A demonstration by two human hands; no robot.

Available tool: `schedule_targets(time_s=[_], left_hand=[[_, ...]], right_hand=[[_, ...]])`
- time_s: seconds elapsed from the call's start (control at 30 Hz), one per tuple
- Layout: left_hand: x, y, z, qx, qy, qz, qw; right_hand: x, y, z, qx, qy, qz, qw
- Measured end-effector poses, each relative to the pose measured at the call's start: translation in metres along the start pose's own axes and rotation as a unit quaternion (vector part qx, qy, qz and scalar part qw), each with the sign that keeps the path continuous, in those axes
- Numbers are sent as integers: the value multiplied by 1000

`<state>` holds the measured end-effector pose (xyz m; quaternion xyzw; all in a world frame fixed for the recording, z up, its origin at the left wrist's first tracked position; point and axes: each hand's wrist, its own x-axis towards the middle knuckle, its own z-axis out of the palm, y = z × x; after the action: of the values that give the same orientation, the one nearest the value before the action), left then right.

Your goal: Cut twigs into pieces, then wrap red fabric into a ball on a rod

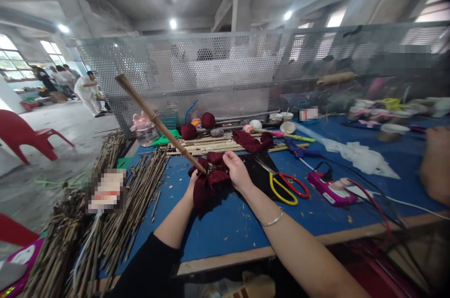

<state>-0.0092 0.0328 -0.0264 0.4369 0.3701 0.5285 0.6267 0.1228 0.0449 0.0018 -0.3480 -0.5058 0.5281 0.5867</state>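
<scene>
My left hand [191, 186] is closed around the lower end of a long bamboo stick [159, 123] and the bunched dark red cloth [208, 192] wrapped about it. The stick leans up and away to the left. My right hand [237, 170] pinches at the cloth's upper right side, thumb and forefinger together; the fingertips partly hide what they grip. Small greyish bits show in the middle of the cloth. To the right of my right hand, scissors [280, 174] with one red and one yellow handle rest on a black sheet [258, 171].
Many thin twigs [140, 195] cover the table's left side. Behind my hands lie bamboo sticks [204, 144], more dark red cloth [251, 141] and yarn balls [208, 120]. A blue glue gun [302, 152] and purple power strip [330, 191] sit right. Another person's arm [436, 167] shows far right.
</scene>
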Motion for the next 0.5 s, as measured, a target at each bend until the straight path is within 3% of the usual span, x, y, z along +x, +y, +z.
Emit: schedule_targets(time_s=[0.1, 0.23, 0.37, 0.5], left_hand=[[-7, 3, 1, -35, 11, 38, 999], [-7, 4, -6, 37, 44, 61, 996], [-5, 4, -12, 88, 34, 48, 994], [-6, 8, -8, 61, 28, 66, 996]], right_hand=[[-7, -1, 2, -89, -55, -50, 993], [-15, -8, 7, -226, -106, -86, 965], [-20, -14, 10, -330, -137, -102, 928], [-24, -12, 14, -348, -53, -151, 924]])
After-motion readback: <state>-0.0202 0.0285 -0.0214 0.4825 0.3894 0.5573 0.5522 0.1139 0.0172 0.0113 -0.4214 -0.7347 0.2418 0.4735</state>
